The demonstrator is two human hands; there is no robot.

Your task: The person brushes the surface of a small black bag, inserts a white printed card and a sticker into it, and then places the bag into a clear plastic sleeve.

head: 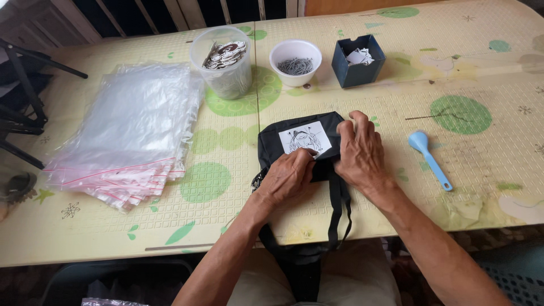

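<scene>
Left of the grip lies a stack of clear zip bags (122, 133), beyond it a clear tub of badges (222, 61), a white bowl of pins (295, 61) and a blue box (358, 60), to its right a blue spoon (429, 158).

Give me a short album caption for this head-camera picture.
Both hands, left and right, press a black bag on a patterned table.

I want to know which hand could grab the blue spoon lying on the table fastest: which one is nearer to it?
Right. The right hand rests on the black bag, next to the blue spoon. The left hand presses the bag's near edge, beyond the right hand.
</scene>
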